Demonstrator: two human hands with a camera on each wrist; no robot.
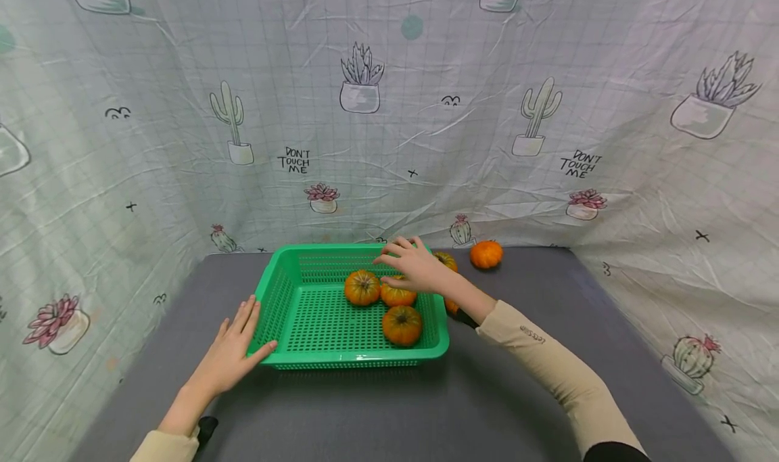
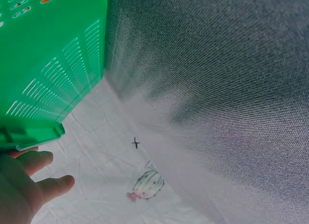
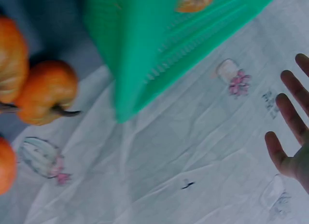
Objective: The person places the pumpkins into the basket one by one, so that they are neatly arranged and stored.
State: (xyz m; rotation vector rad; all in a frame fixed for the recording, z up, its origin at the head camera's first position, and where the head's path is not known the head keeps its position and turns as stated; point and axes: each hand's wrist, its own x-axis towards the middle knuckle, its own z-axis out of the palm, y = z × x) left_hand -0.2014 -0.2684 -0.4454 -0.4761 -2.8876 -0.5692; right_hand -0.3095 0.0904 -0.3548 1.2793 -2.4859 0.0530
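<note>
A green plastic basket (image 1: pixel 341 359) with slotted walls lies on the grey surface, with three small orange-green pumpkins (image 1: pixel 402 326) in its right half. My left hand (image 1: pixel 228 354) rests at the basket's left rim, fingers straight and thumb spread over the front corner. Above the basket's right side hovers my right hand (image 1: pixel 416 266), its fingers spread and nothing held; it partly hides one pumpkin (image 1: pixel 398 293) below. In the right wrist view the fingers (image 3: pixel 292 115) are apart from the basket (image 3: pixel 145 64).
Outside the basket's right wall are more pumpkins, one (image 1: pixel 446 261) behind my right wrist and another (image 1: pixel 452 306) mostly hidden by the forearm. A brighter orange pumpkin (image 1: pixel 486 254) sits at the back edge. A cactus-printed cloth (image 1: pixel 414 137) hangs behind and along both sides.
</note>
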